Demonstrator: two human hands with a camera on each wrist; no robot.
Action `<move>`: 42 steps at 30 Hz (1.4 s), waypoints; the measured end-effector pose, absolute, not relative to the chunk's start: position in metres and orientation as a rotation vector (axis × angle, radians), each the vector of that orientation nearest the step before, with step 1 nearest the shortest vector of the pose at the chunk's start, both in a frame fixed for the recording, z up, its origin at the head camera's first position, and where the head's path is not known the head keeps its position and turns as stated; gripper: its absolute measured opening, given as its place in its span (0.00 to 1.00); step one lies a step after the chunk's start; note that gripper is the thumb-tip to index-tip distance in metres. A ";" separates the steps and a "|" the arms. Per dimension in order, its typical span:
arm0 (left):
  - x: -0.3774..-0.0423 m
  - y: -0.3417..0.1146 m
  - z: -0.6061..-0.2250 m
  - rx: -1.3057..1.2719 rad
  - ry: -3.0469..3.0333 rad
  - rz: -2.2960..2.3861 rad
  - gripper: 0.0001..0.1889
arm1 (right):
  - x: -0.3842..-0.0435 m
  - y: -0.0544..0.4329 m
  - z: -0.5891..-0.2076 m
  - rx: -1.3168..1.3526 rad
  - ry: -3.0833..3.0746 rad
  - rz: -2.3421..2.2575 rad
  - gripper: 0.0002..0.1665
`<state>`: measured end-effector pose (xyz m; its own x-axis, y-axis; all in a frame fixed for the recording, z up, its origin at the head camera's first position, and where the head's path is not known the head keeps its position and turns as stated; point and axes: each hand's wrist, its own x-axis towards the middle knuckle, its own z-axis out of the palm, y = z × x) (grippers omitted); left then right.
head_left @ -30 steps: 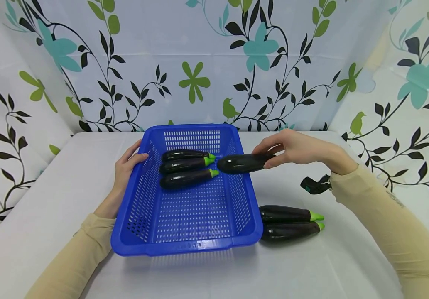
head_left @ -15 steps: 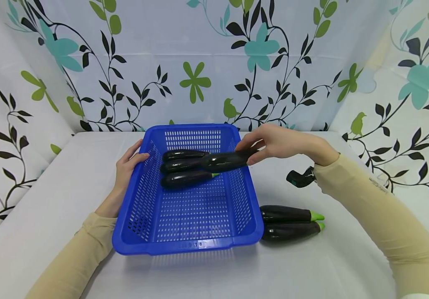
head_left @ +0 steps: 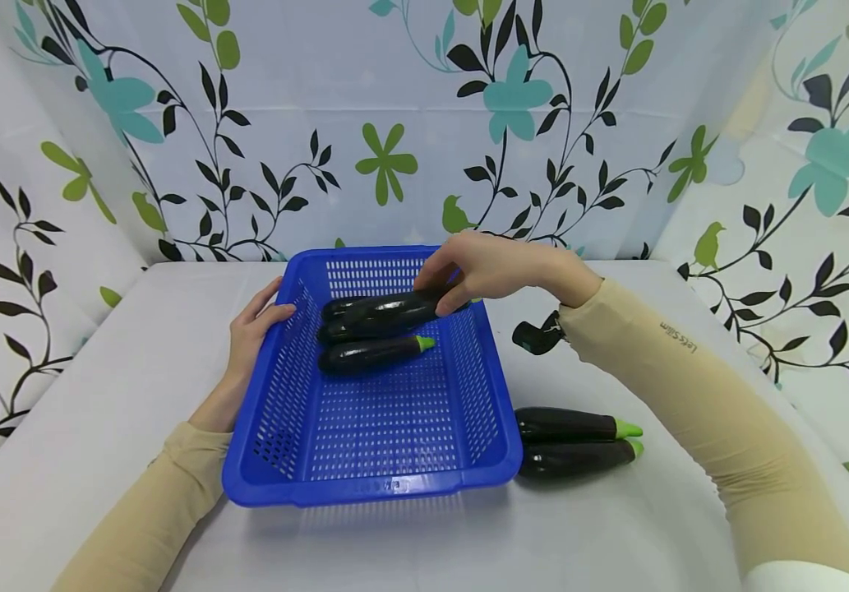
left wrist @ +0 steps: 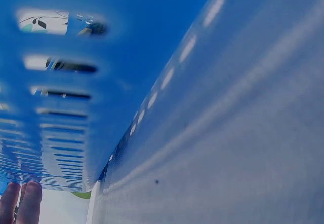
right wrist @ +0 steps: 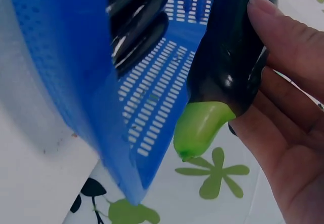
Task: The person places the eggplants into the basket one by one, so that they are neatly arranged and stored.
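My right hand [head_left: 494,267] pinches a glossy dark eggplant [head_left: 394,312] between thumb and fingers, over the blue plastic basket [head_left: 383,488]. In the right wrist view, the held eggplant's green stem end [right wrist: 202,127] points away from the palm. Below it, other eggplants lie side by side in the basket; one [head_left: 365,357] shows fully, and the held one partly covers the rest. My left hand [head_left: 250,337] grips the basket's left rim, thumb on top. In the left wrist view its fingertips [left wrist: 31,201] show beside the slotted basket wall.
Two more eggplants [head_left: 568,424] lie together on the white table [head_left: 579,543], right beside the basket's front right corner. A leaf-patterned curtain [head_left: 283,123] stands behind and along both sides. A small black device [head_left: 537,335] hangs at the right sleeve's cuff.
My right hand has carried the eggplant leftward, from above the basket's right rim to above the eggplants inside. The left hand and basket have stayed in place.
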<state>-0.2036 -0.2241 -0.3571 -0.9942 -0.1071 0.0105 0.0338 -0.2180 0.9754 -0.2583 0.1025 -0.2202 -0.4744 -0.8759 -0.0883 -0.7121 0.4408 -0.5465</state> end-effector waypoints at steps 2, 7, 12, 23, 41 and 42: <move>-0.204 -0.224 -0.357 0.100 -1.910 -2.377 0.30 | -0.259 0.094 -0.221 -1.359 2.333 -0.622 0.17; -0.204 -0.224 -0.356 0.121 -1.947 -2.347 0.30 | -0.260 0.071 -0.222 -1.389 2.327 -0.583 0.14; -0.204 -0.223 -0.356 0.135 -1.953 -2.344 0.30 | -0.262 0.051 -0.230 -1.356 2.344 -0.534 0.17; -0.203 -0.222 -0.358 0.113 -1.906 -2.354 0.29 | -0.262 0.028 -0.253 -1.230 2.327 -0.507 0.20; -0.203 -0.224 -0.359 0.089 -1.892 -2.371 0.29 | -0.258 0.025 -0.287 -1.231 2.235 -0.565 0.22; -0.204 -0.225 -0.359 0.083 -1.890 -2.372 0.30 | -0.257 0.025 -0.289 -1.226 2.239 -0.567 0.22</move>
<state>-0.2038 -0.2246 -0.3590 -0.9927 -0.1181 0.0246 0.0504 -0.2205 0.9741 -0.2572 0.0253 -0.2887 -0.4544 -0.8577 -0.2407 -0.6398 0.5022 -0.5818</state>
